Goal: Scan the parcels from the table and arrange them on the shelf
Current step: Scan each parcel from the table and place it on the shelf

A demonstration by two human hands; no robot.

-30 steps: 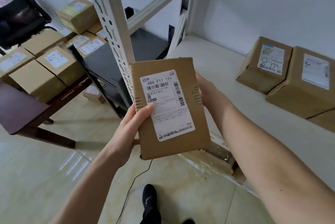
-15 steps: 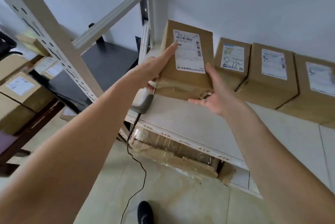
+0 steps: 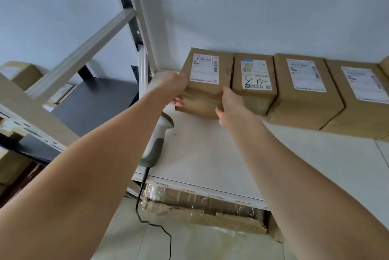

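Note:
A brown cardboard parcel point(image 3: 207, 83) with a white label stands at the back left of the white shelf point(image 3: 210, 154), against the wall and touching the parcel to its right. My left hand point(image 3: 172, 88) grips its left side. My right hand point(image 3: 228, 102) holds its lower right corner. A grey barcode scanner point(image 3: 156, 142) lies on the shelf near the front left edge, partly hidden under my left forearm, with its black cable hanging to the floor.
Three more labelled parcels point(image 3: 253, 83) line the wall to the right. The grey shelf upright point(image 3: 145, 28) rises at the left. Parcels point(image 3: 21, 72) sit on a table at far left. A flattened taped box point(image 3: 202, 207) lies under the shelf.
I have carried the parcel from in front of me to the back of the shelf and set it beside the row. Both hands have slid down to its lower sides.

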